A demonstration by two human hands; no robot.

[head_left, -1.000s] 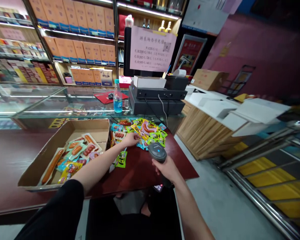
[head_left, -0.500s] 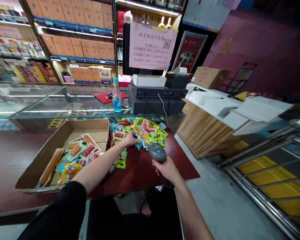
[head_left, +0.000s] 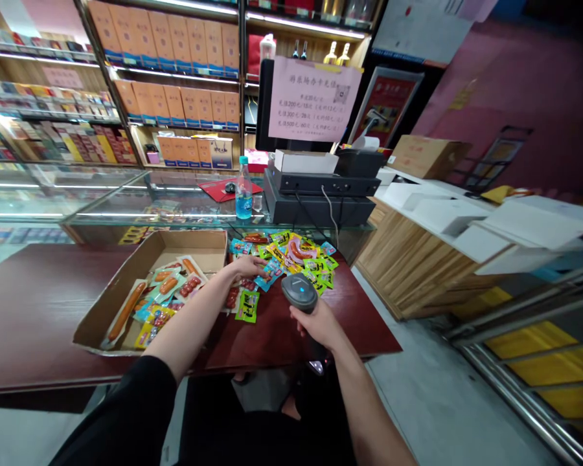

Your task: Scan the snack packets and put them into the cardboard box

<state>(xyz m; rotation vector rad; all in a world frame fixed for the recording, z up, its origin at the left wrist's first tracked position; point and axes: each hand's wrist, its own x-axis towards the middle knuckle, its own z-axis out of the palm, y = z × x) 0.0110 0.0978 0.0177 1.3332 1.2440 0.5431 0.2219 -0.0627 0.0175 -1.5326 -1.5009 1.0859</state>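
My right hand is wrapped round the handle of a dark grey barcode scanner, whose head has a blue light on top. My left hand is over the snack pile, its fingers closed on the edge of a blue snack packet. Several green packets and a pink-backed sausage pack lie beyond it. A single green packet rests nearer me. On the left, an open cardboard box holds packed sausages, among them a long one and a yellow packet.
A glass counter runs behind the dark red table. On it stand a blue-capped bottle and a cash drawer beneath a monitor with a paper sign. A metal railing stands at right.
The view has shifted, so the scene sits further right. My left hand has drawn back leftward from the pile, with the blue packet at its fingertips. The scanner stays in my right hand.
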